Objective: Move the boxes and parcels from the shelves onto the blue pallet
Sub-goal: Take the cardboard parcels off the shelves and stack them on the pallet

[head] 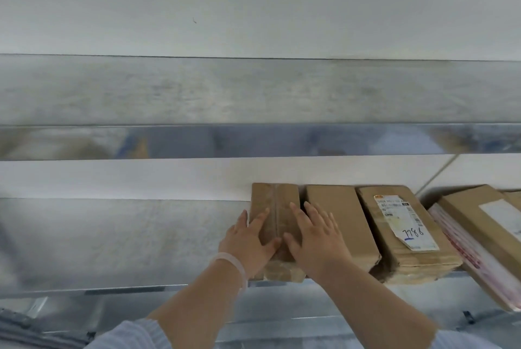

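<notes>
Both forearms reach up from the bottom of the view; a pale band [229,262] circles the left wrist. The left hand [248,241] and the right hand [315,238] lie flat, fingers spread, on a narrow taped box [275,207], one palm on each side of its centre seam. The grip is wide and pressing rather than closed: neither hand yet wraps an edge, so the box is touched, not lifted. The box rests on the lower metal shelf [118,238], its near end at or just past the shelf lip.

Just right of the right hand stands a plain brown box [338,216], touching the taped box; the right fingers overlap its top. Beyond it to the right sits a labelled box [400,224] with handwritten digits, then a flat carton [479,216] lying on a pink-printed parcel [462,253] that tilts off the shelf edge. Left of the left hand the shelf is bare. Farther up runs the upper shelf [253,92], then the white wall [253,5].

Risk: sliding the taped box out may drag its neighbour forward by friction. The near end looks crushed, though blur makes this uncertain, and could buckle under a squeeze. The blue pallet is not in view.
</notes>
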`<action>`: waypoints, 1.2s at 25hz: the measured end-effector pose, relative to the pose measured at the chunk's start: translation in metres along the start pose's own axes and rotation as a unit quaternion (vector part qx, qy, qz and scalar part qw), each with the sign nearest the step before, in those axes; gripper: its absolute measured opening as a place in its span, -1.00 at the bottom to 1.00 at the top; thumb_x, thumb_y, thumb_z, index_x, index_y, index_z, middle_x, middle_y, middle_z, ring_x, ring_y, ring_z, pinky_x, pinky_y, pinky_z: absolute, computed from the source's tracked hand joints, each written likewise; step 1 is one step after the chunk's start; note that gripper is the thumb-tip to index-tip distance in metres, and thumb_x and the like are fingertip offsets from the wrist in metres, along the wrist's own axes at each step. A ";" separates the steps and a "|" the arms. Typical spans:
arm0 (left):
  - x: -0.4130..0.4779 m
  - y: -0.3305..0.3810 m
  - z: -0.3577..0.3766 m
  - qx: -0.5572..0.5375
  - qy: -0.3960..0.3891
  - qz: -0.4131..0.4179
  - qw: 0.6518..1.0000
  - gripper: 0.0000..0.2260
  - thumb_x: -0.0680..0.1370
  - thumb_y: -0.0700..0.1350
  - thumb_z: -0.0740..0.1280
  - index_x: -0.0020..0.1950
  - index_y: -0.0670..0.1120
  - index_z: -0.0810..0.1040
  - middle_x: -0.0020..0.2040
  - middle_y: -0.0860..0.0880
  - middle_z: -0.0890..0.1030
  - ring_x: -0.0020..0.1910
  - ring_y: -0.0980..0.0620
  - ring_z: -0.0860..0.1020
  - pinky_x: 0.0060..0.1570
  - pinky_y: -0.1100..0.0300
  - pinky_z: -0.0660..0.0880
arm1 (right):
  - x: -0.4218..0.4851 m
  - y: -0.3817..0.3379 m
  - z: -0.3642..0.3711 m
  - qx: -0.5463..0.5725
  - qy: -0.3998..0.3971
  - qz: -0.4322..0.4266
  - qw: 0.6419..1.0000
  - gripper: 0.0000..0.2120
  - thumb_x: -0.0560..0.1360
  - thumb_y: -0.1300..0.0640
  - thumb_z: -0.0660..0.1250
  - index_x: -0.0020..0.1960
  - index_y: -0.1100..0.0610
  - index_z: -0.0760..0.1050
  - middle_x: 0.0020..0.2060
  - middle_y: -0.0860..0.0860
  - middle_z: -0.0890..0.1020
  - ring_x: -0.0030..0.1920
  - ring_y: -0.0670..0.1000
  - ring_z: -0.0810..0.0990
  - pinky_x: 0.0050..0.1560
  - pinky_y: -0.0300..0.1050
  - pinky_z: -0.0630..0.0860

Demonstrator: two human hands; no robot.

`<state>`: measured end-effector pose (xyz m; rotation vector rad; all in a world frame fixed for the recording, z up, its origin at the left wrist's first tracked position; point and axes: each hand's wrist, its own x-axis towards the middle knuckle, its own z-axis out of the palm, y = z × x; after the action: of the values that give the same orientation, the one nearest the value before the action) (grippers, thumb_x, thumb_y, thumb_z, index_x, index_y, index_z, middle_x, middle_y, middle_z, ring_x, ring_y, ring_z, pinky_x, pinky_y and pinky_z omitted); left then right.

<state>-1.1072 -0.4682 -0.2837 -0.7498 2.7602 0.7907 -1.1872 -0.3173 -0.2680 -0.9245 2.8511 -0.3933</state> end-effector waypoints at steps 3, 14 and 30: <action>0.001 -0.022 -0.006 -0.030 0.001 0.016 0.999 -0.35 0.45 0.42 0.12 0.48 0.37 -0.05 0.58 0.05 0.03 0.49 -0.18 0.17 0.42 -0.12 0.24 | 0.010 -0.021 0.008 0.025 0.002 0.000 1.000 -0.37 0.56 -0.25 0.07 0.54 -0.18 -0.08 0.56 -0.05 0.00 0.54 0.02 -0.14 0.46 -0.06 -0.23; -0.016 -0.109 -0.014 -0.287 0.052 0.008 0.956 -0.40 0.50 0.21 0.31 0.43 0.43 0.05 0.36 0.08 0.30 0.19 0.12 0.40 0.07 0.39 0.45 | 0.021 -0.096 0.052 0.350 -0.150 0.049 0.923 -0.35 0.56 -0.12 0.24 0.46 -0.41 -0.11 0.39 0.02 0.31 0.24 0.05 0.44 0.26 0.02 0.47; -0.218 -0.207 -0.065 -0.301 0.377 -0.251 0.839 -0.31 0.45 0.14 0.42 0.38 0.46 0.03 0.28 0.13 0.29 0.07 0.32 0.37 -0.13 0.64 0.33 | -0.017 -0.303 0.084 0.327 -0.335 -0.330 0.820 -0.34 0.55 -0.11 0.27 0.49 -0.37 -0.04 0.46 -0.09 0.23 0.30 -0.19 0.29 0.34 -0.20 0.25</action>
<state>-0.8159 -0.5628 -0.2569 -2.2121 2.5904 1.4951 -0.9877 -0.5606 -0.2631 -1.4653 1.5261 -0.8310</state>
